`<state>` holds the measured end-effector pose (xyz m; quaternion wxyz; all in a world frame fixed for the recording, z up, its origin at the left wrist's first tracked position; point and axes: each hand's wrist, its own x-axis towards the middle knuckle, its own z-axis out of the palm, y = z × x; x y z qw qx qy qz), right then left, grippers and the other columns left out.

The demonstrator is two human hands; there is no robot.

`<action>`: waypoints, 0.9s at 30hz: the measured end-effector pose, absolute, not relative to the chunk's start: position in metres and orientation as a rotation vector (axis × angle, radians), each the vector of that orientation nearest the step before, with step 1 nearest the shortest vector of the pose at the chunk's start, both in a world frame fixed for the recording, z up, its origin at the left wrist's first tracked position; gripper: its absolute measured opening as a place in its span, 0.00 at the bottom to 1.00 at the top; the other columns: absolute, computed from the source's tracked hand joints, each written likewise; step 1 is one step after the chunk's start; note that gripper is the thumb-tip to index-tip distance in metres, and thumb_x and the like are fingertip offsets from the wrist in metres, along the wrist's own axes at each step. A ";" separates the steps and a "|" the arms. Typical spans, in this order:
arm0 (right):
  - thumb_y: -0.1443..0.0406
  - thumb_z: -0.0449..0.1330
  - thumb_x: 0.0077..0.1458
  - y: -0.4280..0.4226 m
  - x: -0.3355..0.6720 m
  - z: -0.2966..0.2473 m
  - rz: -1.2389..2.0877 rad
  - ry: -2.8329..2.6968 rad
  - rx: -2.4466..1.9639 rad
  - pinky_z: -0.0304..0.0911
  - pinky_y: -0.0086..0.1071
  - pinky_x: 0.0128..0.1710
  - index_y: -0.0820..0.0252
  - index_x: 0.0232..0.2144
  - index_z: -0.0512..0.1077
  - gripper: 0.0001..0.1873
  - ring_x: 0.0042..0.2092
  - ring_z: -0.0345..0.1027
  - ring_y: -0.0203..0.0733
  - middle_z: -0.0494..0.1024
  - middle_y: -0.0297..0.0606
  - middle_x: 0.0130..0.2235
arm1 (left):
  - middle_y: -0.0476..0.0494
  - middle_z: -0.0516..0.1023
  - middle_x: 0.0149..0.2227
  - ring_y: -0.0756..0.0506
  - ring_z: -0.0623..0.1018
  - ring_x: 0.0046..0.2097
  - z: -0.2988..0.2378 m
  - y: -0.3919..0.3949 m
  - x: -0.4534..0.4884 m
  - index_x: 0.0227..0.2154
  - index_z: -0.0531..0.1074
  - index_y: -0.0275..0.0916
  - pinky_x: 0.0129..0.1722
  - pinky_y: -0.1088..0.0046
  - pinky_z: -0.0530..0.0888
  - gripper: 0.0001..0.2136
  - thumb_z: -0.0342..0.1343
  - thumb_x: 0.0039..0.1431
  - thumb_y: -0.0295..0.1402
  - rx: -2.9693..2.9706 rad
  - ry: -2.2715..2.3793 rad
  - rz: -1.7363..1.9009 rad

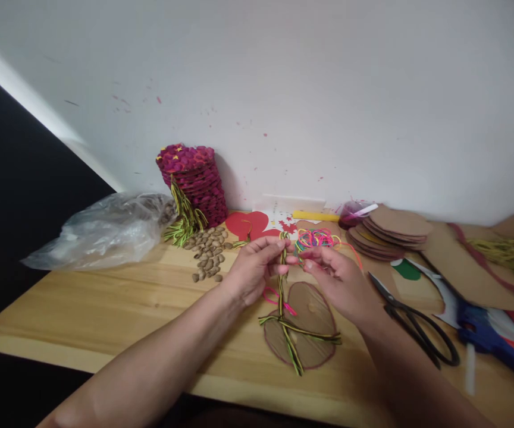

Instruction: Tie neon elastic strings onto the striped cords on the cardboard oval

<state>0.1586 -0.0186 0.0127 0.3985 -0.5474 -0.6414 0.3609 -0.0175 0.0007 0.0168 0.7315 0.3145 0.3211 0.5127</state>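
My left hand [254, 267] is closed on a bundle of green, yellow and dark cords [281, 291], thumb on top. Close beside it, my right hand [335, 279] has its thumb and fingers pinched together on what looks like a thin strand, too small to make out fully. Below both hands lies a brown cardboard heart [317, 353] with a dark pink outline. Crossed lengths of the same cord [313, 333] rest over it. A bright pink string [269, 292] loops near its upper left. Just behind my fingers sits a tangle of multicoloured string [317, 238].
On the left are a clear plastic bag [100, 232], a magenta woven container [194, 184] with a tassel, and small shells or stones [210, 252]. Red paper hearts [248, 223] lie behind. To the right are stacked cardboard pieces [395, 226], black scissors [411, 318] and a blue-handled tool [493, 342].
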 end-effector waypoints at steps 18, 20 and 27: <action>0.57 0.57 0.62 -0.037 0.147 0.019 1.153 -1.539 -0.951 0.66 0.32 0.34 0.57 0.30 0.70 0.12 0.32 0.68 0.38 0.74 0.36 0.30 | 0.42 0.79 0.31 0.55 0.74 0.23 0.009 0.002 -0.016 0.30 0.78 0.31 0.24 0.82 0.72 0.05 0.65 0.52 0.28 0.638 0.717 1.121; 0.57 0.58 0.61 -0.036 0.150 0.019 1.093 -1.448 -0.961 0.63 0.30 0.32 0.57 0.28 0.69 0.12 0.30 0.66 0.36 0.72 0.33 0.27 | 0.42 0.79 0.32 0.56 0.74 0.25 0.009 0.006 -0.018 0.31 0.78 0.30 0.25 0.83 0.72 0.05 0.65 0.52 0.28 0.613 0.726 1.165; 0.59 0.60 0.60 -0.025 0.169 0.025 0.786 -1.153 -1.029 0.58 0.29 0.27 0.55 0.30 0.69 0.09 0.26 0.60 0.34 0.67 0.29 0.24 | 0.45 0.78 0.30 0.57 0.73 0.25 0.020 0.013 -0.026 0.30 0.77 0.30 0.23 0.85 0.70 0.06 0.64 0.53 0.29 0.602 0.719 1.272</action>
